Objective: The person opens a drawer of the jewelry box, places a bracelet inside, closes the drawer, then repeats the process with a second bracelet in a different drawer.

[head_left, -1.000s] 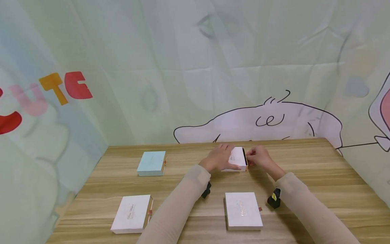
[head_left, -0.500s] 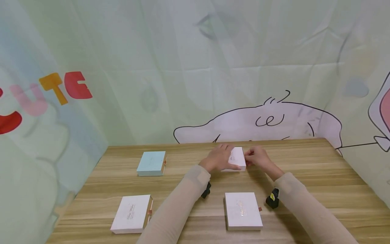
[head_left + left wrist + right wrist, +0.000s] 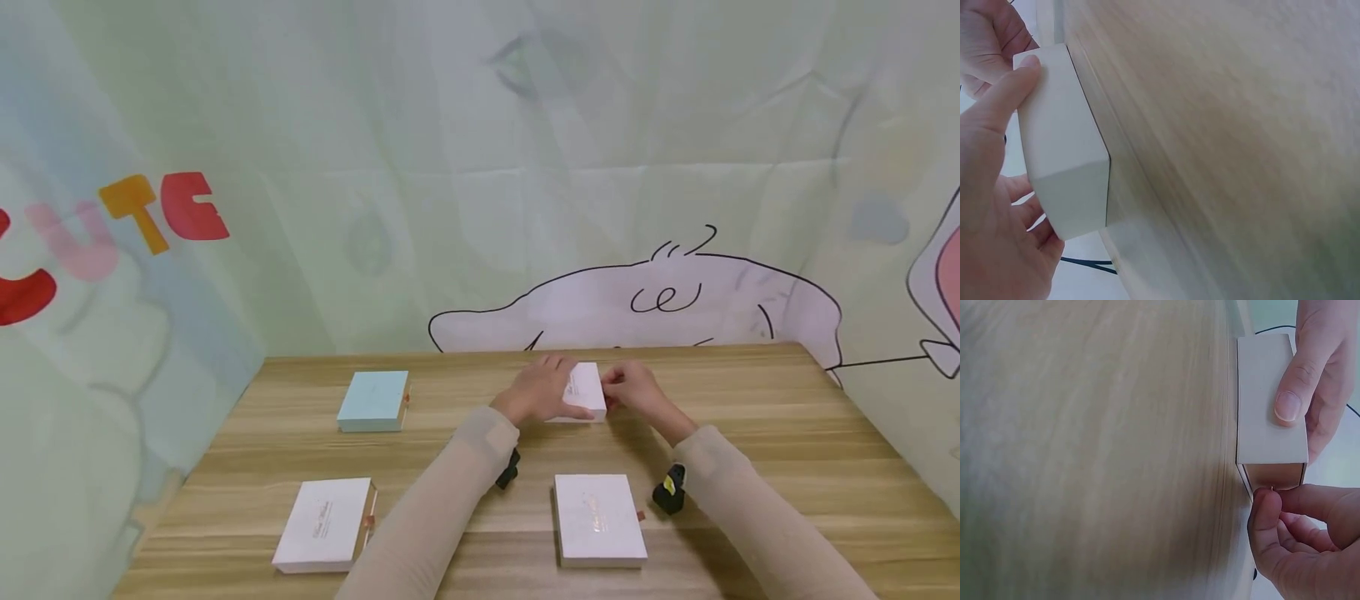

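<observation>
At the back of the table in the head view lies a white drawer-style gift box (image 3: 585, 390) with gold lettering. My left hand (image 3: 536, 392) grips it from the left, thumb along its near side and fingers around the far side, as the left wrist view shows. At the box's right end is my right hand (image 3: 636, 390). In the right wrist view, the thumb and forefinger pinch a small pull tab (image 3: 1272, 488), mostly hidden by the fingertips, on the brownish drawer front (image 3: 1270, 474). That front sits at the sleeve's end.
A pale blue box (image 3: 373, 402) stands at the back left. One white box (image 3: 324, 527) lies front left and another white box (image 3: 598, 518) front centre, each with an orange ribbon tab. A printed cloth (image 3: 375, 167) hangs behind the wooden table (image 3: 787, 467).
The dark gap at the box's right end has closed as the drawer slid left into its sleeve. My right hand moved slightly left with it; the left hand stayed put.
</observation>
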A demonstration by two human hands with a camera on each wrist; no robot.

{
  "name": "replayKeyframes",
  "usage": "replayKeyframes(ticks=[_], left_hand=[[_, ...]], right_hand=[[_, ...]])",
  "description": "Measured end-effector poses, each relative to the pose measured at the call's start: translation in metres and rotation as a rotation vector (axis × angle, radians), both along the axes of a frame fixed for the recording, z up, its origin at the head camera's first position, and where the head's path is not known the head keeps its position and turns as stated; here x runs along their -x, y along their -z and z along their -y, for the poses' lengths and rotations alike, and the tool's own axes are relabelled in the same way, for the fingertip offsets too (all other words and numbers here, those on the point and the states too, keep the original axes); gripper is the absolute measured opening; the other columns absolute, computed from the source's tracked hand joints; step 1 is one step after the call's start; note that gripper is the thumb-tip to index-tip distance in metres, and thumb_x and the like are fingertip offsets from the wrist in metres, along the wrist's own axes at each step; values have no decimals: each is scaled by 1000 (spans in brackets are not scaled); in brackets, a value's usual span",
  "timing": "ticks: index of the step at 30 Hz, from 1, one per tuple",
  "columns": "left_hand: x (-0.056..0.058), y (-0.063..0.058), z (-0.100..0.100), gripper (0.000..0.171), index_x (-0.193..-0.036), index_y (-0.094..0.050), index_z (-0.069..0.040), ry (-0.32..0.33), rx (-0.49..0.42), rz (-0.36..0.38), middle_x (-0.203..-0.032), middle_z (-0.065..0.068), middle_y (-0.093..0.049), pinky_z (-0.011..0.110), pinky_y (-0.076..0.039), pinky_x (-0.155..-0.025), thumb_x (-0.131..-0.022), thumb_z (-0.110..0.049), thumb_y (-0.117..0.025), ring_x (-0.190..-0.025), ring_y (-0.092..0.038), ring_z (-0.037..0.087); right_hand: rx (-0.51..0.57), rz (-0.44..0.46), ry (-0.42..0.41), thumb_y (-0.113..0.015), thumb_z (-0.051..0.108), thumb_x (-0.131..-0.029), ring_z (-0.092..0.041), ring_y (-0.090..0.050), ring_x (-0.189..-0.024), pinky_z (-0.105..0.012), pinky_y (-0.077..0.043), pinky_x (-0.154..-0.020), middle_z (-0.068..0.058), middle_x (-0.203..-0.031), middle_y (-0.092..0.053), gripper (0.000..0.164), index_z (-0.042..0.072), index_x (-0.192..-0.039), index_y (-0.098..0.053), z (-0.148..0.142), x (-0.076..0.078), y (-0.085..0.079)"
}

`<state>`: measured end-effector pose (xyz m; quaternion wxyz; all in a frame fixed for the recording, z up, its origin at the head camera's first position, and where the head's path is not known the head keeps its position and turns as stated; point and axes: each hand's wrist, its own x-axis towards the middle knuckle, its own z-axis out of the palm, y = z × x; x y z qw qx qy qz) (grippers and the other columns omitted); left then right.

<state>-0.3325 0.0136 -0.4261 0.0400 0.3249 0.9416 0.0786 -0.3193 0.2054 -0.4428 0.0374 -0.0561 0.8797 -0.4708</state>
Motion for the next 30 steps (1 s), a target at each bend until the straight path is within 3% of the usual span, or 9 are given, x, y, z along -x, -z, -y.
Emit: replayKeyframes(ticks=[21, 30], left_hand=[[-5, 2, -3, 94, -152, -37, -7, -7, -30, -6, -151, 8, -42, 36, -39, -106, -85, -66, -66, -135, -40, 22], [-2, 7, -1, 96, -153, -35, -6, -3, -26, -11, -152, 8, -40, 37, -37, -109, -86, -67, -64, -137, -38, 23]], right_hand=[[-5, 37, 21, -62, -10, -91, -15, -60, -63, -29, -54, -60, -14, -80, -67, 10, -16, -97, -66, -3, -6, -3], [77, 15, -2, -63, -13, -85, -14, -60, -60, -27, -54, -56, -12, -76, -67, 8, -17, -91, -66, -4, -4, 0]])
